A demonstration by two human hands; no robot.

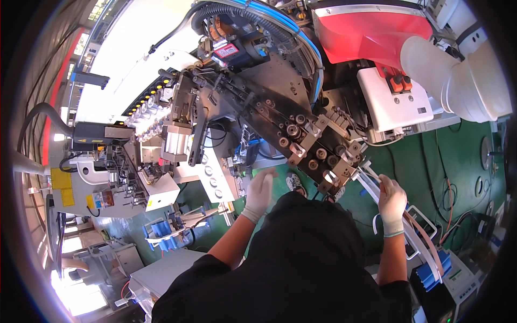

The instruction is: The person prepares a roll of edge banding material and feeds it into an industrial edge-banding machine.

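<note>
My right hand (392, 200), in a pale glove, is closed in a pinch on a thin white strip (370, 173) beside the lower end of the roller plate (285, 116). That dark plate slants across the middle and bears several round rollers (293, 131) and metal blocks (340, 175). My left hand (259, 194), gloved too and a little blurred, hangs in the air left of the plate's lower end. Its fingers look loosely stretched, and I see nothing in them. Close to its left is a pale panel (211, 180) with several round holes.
A red-and-white machine (371, 32) with a thick white duct (431, 70) stands at far right. Blue and black hoses (301, 40) curve over the plate. Left is a machine (175, 141) with a white box (161, 192). Cables (447, 194) lie on the green floor at right.
</note>
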